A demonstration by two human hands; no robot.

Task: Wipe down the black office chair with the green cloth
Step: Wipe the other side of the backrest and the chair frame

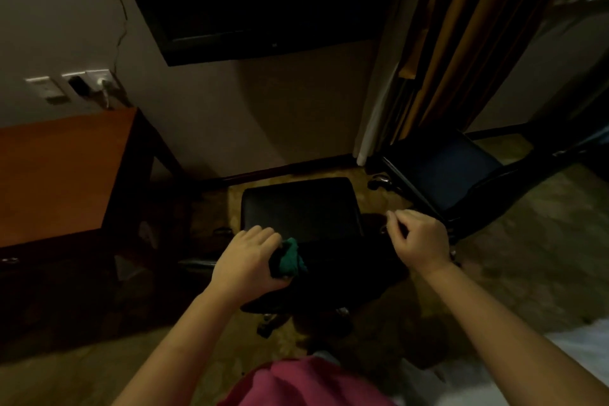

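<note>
In a dim room, a person in a pink top (313,382) leans over a black office chair (300,204) that stands on patterned carpet (501,241). The left hand (245,260) holds a bunched green cloth (290,257) at the near edge of the seat, its fingers (263,236) clenched around the fabric. The right hand (420,241) is at the chair's right side with its fingers curled. Shadow hides whether they grasp anything. A wooden table (49,175) stands to the left and a blue-seated chair (441,168) to the right. A dark television (263,10) hangs on the wall above.
</note>
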